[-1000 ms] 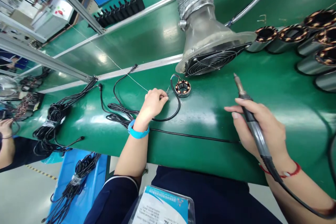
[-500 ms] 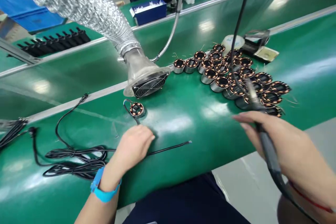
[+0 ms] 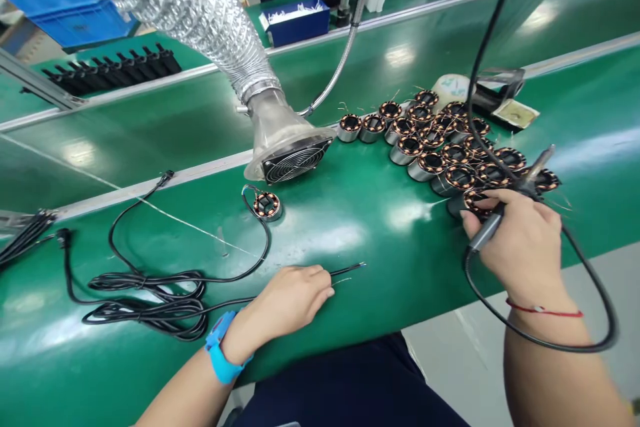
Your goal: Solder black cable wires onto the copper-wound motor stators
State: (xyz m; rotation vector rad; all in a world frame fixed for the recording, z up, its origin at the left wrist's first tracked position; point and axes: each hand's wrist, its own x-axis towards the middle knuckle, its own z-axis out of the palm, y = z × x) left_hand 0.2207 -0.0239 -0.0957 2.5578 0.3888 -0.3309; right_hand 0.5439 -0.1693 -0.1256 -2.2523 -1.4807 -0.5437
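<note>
My right hand (image 3: 520, 247) grips a soldering iron (image 3: 487, 233), its metal tip pointing up and away to the right above the stators. The iron's black cord loops around my wrist. My left hand (image 3: 297, 300) is closed over the bench with a thin solder wire (image 3: 343, 281) poking out past the fingers. Under that hand passes a black cable (image 3: 345, 270), its stripped end lying just beyond; whether the fingers touch it I cannot tell. A single stator (image 3: 267, 205) with copper windings and an attached cable stands farther back. Several more stators (image 3: 425, 163) crowd near my right hand.
A fume extractor hood (image 3: 290, 140) on a silver duct (image 3: 200, 13) hangs over the bench. Coiled black cables (image 3: 150, 303) lie at left. Behind the stators are a soldering stand (image 3: 500, 97) and sponge tray (image 3: 517, 113). Across the divider stand a blue box (image 3: 297, 23) and a person.
My left hand has moved right, from near the single stator's cable to near the stripped cable end. My right hand has turned the iron, its tip now pointing right. The view has shifted slightly.
</note>
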